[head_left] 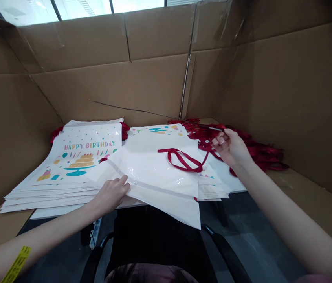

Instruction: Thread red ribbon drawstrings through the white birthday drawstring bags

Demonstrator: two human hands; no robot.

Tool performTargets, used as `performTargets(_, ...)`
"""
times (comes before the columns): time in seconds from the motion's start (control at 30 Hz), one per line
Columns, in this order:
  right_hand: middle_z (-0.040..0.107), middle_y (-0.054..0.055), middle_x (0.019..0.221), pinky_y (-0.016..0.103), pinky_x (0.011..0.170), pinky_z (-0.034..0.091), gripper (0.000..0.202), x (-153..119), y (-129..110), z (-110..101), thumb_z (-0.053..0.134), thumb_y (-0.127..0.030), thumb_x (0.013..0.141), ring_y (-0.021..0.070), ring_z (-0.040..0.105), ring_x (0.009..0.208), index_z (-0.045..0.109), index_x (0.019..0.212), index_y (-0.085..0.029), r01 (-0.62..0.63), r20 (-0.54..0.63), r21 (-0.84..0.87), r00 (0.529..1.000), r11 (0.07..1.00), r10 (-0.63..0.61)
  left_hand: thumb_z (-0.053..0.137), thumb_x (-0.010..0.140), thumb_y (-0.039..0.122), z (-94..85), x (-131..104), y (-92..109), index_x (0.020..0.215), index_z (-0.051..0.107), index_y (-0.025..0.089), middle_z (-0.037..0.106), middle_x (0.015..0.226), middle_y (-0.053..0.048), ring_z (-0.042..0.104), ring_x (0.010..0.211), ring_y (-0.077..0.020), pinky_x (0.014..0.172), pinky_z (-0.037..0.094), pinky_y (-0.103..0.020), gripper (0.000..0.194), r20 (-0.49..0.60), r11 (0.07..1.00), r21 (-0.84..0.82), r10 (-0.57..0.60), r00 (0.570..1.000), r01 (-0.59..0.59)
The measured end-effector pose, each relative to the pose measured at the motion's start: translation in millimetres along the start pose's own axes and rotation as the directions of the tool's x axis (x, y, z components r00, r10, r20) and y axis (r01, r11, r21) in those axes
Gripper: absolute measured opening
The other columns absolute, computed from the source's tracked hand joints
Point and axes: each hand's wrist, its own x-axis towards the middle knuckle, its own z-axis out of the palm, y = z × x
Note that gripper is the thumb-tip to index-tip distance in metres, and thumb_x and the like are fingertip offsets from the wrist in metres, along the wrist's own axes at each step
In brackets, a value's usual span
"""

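Observation:
My left hand (113, 192) is closed on the edge of a blank white bag (154, 169), thumb on top, at the middle of the view. A looped red ribbon (185, 161) lies across the bag and runs up toward my right hand (227, 147). That hand is raised over the right side with its fingers curled; a thin dark tool (213, 127) shows at the fingertips, its shape hard to make out. Small red ribbon ends show at the bag's left and right edges.
A stack of printed "Happy Birthday" bags (80, 157) lies on the left. More printed bags (213, 188) lie under the held one. Behind my right hand is a heap of red ribbons (260, 153). Cardboard walls (154, 86) enclose the back and sides.

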Motion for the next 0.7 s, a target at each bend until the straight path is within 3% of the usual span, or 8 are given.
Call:
performTargets(0.1, 0.037, -0.004, 0.048, 0.018, 0.049, 0.042, 0.025, 2, 1, -3, 0.062, -0.028, 0.077, 0.0075, 0.042, 0.049, 0.053, 0.056, -0.018, 0.026, 0.025, -0.008, 0.999, 1.0, -0.026, 0.04, 0.078, 0.001, -3.0, -1, 5, 0.086, 0.061, 0.012, 0.055, 0.095, -0.011, 0.062, 0.074, -0.0208, 0.056, 0.046, -0.028, 0.025, 0.062, 0.992, 0.001, -0.123, 0.99, 0.123)
performTargets(0.2, 0.037, -0.004, 0.047, 0.019, 0.051, 0.043, 0.025, 5, 4, -6, 0.063, -0.03, 0.077, 0.0079, 0.043, 0.049, 0.054, 0.057, -0.019, 0.034, 0.045, -0.019, 0.998, 0.999, -0.033, 0.04, 0.077, 0.001, -4.0, 1, 8, 0.088, 0.06, 0.011, 0.055, 0.097, -0.012, 0.063, 0.073, -0.0218, 0.056, 0.047, -0.03, 0.025, 0.078, 0.986, 0.003, -0.166, 0.983, 0.166)
performTargets(0.53, 0.042, -0.005, 0.047, 0.021, 0.052, 0.044, 0.026, 10, 22, 3, 0.066, -0.035, 0.074, 0.0081, 0.045, 0.049, 0.052, 0.06, -0.019, 0.006, 0.112, -0.021, 0.994, 1.0, -0.004, 0.043, 0.071, -0.001, -4.1, 30, 39, 0.104, 0.051, 0.014, 0.053, 0.103, -0.012, 0.061, 0.075, -0.0222, 0.058, 0.048, -0.032, 0.037, 0.013, 0.998, -0.062, 0.014, 1.0, -0.013)
performTargets(0.7, 0.042, -0.005, 0.048, 0.022, 0.051, 0.043, 0.026, 15, 35, 6, 0.067, -0.037, 0.074, 0.0084, 0.046, 0.049, 0.052, 0.061, -0.019, -0.001, 0.13, -0.047, 0.991, 0.999, 0.007, 0.049, 0.068, -0.001, 3.9, 49, 46, 0.101, 0.051, 0.012, 0.054, 0.097, -0.013, 0.06, 0.076, -0.0256, 0.058, 0.048, -0.036, 0.036, -0.028, 0.995, -0.059, 0.074, 0.997, -0.076)
